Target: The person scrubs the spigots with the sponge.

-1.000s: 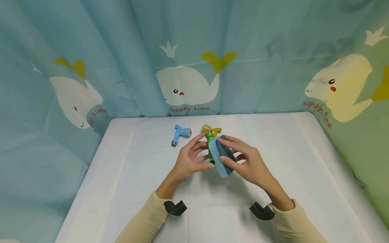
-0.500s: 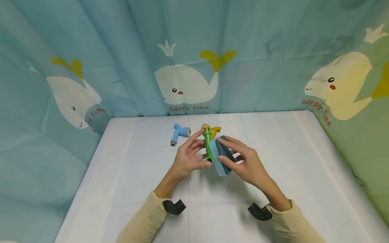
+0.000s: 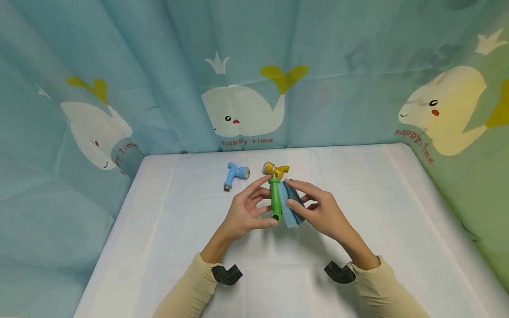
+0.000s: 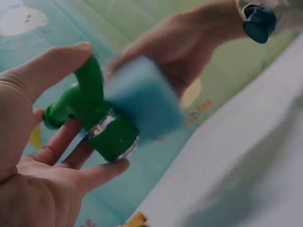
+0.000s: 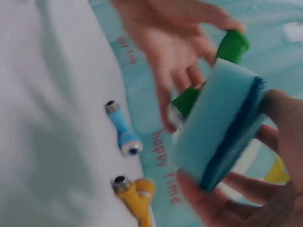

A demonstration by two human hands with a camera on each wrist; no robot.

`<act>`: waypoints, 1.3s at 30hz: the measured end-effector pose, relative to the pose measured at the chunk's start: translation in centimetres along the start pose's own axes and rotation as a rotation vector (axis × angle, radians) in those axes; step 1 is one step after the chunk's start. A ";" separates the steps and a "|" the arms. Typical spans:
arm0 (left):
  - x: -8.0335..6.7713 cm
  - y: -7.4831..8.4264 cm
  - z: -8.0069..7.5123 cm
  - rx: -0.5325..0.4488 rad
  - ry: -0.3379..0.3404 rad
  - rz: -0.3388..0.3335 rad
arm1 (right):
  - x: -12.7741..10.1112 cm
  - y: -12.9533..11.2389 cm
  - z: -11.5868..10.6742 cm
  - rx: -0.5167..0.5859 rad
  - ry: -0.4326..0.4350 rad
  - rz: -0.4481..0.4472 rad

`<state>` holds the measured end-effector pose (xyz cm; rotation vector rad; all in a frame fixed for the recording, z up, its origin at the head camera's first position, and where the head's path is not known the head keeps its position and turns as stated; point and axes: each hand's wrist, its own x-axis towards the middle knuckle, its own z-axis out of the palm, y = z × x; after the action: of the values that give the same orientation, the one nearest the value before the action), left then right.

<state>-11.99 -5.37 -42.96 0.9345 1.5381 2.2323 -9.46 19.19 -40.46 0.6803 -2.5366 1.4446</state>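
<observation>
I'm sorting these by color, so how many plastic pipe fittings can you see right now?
3. The green fitting is pinched in the left hand, against the sponge. The blue fitting and yellow fitting lie on the table behind. None seems hidden.

Curtained tabletop booth [image 3: 254, 88] (whale-print drapes).

Bright even light, soft shadows, head view sharp, wrist views blurred
</observation>
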 end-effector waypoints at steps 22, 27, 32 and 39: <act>-0.6 0.7 -0.5 0.070 -0.167 -0.044 | 3.5 -0.8 -3.8 0.032 -0.140 -0.058; -0.9 1.2 -0.4 0.149 -0.239 -0.085 | 5.1 -0.3 -5.9 0.036 -0.368 0.037; -0.9 1.6 -0.4 0.162 -0.276 -0.122 | 5.8 0.1 -6.6 0.146 -0.489 0.075; -0.9 1.9 -0.7 0.128 -0.340 -0.141 | 5.7 0.9 -6.5 0.156 -0.511 0.072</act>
<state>-11.53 -7.15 -41.75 1.1349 1.5451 1.7864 -15.54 23.32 -35.85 1.1207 -2.8551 1.6852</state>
